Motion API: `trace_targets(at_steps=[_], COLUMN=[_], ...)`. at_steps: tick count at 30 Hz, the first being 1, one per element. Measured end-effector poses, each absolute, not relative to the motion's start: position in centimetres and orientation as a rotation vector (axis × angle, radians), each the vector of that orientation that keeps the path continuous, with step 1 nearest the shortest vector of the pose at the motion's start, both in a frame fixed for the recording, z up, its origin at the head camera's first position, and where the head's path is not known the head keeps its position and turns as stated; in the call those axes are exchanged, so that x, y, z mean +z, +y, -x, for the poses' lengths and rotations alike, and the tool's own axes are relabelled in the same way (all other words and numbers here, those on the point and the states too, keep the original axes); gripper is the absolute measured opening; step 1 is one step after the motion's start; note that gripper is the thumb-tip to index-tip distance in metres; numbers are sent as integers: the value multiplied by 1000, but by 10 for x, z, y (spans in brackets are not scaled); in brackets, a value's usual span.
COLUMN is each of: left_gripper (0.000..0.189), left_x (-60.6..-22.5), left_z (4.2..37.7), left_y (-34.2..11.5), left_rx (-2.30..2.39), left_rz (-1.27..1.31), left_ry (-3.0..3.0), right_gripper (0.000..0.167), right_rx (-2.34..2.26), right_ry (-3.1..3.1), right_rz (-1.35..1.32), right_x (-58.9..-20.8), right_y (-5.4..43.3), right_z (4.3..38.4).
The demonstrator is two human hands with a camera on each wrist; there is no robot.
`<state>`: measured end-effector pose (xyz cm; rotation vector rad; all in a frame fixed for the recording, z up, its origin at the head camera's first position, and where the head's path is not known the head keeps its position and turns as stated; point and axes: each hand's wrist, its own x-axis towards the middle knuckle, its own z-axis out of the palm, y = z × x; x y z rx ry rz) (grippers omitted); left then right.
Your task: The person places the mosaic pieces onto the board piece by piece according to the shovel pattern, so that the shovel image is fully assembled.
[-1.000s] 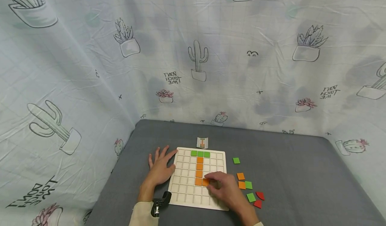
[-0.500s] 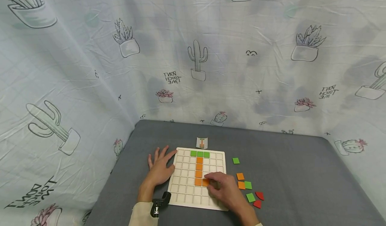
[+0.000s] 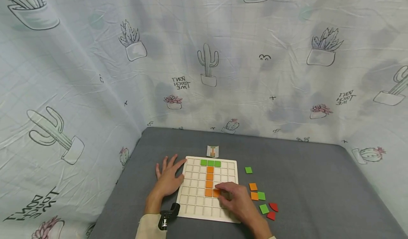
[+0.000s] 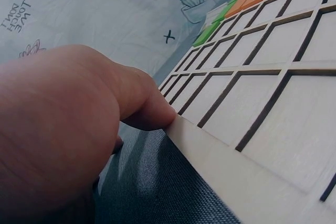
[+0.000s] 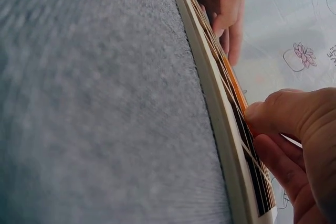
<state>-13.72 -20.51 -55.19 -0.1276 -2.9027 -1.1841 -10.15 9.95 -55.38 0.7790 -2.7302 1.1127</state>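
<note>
A pale wooden grid board lies on the grey table. Green square tiles fill three cells in its far row, and a column of orange square tiles runs toward the person below them. Beside that column's near end, my right hand pinches another orange tile, partly hidden by the fingers. In the right wrist view the thumb touches an orange edge at board level. My left hand, fingers spread, rests at the board's left edge, a fingertip on the rim in the left wrist view.
A small printed card lies behind the board. To its right are loose tiles: green squares, orange squares and red pieces, one with a curved edge. A cactus-print curtain hangs behind the table.
Both hands keep their places on the board, and the tiles stay put. The whole head view shifts very slightly left.
</note>
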Motion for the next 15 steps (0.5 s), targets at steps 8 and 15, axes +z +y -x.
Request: trace_targets(at_steps=[8, 15], left_gripper=[62, 63], left_x=[-552, -550], left_z=[137, 136], left_y=[-205, -204], left_rx=[-1178, -1180], left_rz=[122, 118], left_ry=[-2913, -2904], right_gripper=[36, 34], right_rx=[1192, 1365], right_ry=[-2671, -2621], right_rz=[-781, -713], right_x=[-551, -535], right_y=[104, 117], right_z=[105, 112])
